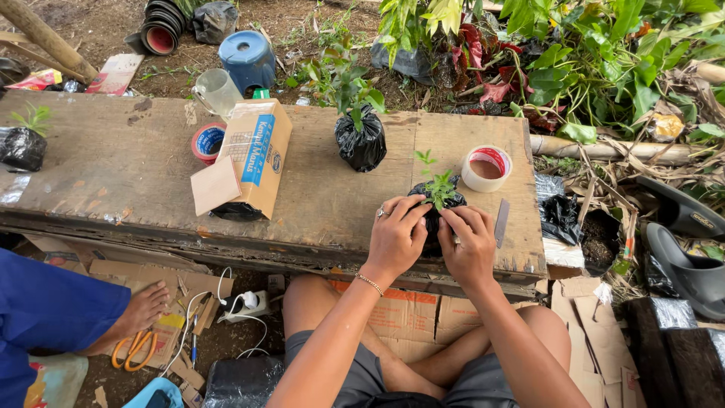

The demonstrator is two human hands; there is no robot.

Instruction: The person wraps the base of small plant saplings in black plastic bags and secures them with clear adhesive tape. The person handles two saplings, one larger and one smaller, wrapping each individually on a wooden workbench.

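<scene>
The small seedling bag (432,219), soft black plastic I judged light and easily crushed, sat near the tabletop (136,166) edge, my left hand (396,238) and right hand (470,245) each in a closed grip around its sides, best held low.

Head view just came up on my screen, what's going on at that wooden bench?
A seated person has both hands around a small green seedling in a black plastic grow bag on the weathered wooden bench. The left hand and right hand cup its sides. A second bagged plant, a roll of clear tape and a brown cardboard box sit nearby.
</scene>
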